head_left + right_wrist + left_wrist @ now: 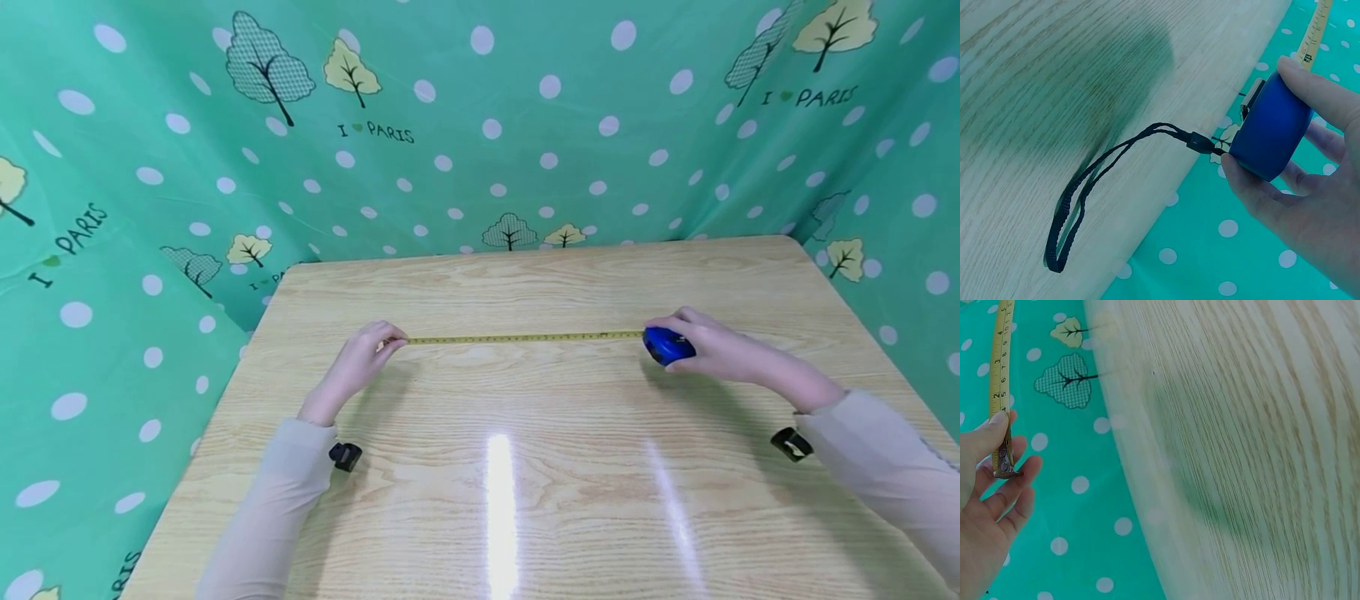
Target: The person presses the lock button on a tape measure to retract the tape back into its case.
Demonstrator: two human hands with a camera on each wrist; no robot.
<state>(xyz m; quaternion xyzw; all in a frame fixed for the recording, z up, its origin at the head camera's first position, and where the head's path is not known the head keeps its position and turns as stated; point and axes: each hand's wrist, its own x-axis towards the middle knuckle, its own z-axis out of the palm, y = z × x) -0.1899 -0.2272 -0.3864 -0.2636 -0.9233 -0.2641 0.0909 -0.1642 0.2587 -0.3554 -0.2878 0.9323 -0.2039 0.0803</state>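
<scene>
Stretching from a blue case (667, 344) clasped by right grip (705, 346), yellow tape (999, 369) ends pinched in left grip (366, 350).

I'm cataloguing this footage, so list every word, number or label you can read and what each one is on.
"I PARIS", a green heart between: repeated on the green cloth, some cut off.
"2", "3", "4", "5": larger figures on the yellow tape, left wrist view.
"6", "7", "8", "9", "10": smaller figures alongside.
Too small or blurred: the tape's remaining marks.
No lettering can be made out on the blue case.
</scene>
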